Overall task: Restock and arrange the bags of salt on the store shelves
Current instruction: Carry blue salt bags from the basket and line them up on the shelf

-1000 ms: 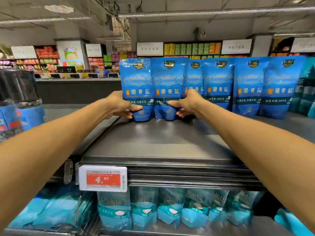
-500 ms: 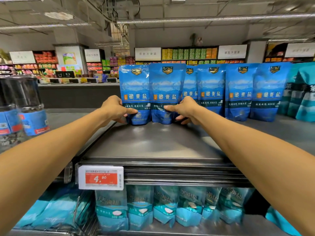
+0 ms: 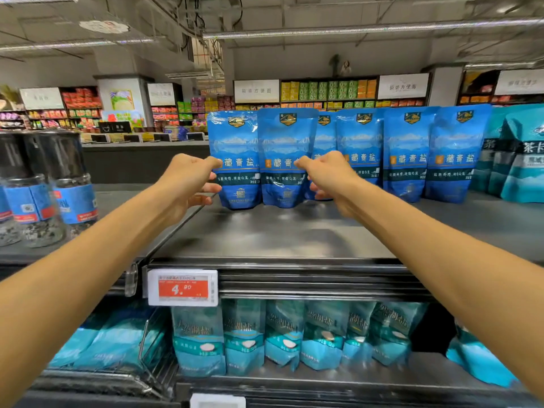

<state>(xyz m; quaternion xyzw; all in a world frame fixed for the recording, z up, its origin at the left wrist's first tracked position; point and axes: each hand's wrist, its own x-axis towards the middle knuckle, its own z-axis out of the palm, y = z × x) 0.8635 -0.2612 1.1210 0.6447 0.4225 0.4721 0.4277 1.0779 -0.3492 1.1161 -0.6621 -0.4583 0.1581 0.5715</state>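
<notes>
On the grey metal top shelf (image 3: 265,237), at twelve o'clock: my left hand (image 3: 188,184) and right hand (image 3: 329,175) pinch two upright glossy blue plastic salt bags (image 3: 282,160); uneven pressure could topple their neighbours.

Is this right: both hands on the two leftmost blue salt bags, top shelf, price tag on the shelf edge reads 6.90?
Not quite. The head view shows the price tag reading 4.90, not 6.90. The rest holds: the left hand and right hand are on the two leftmost blue salt bags, which stand on the top shelf.
</notes>
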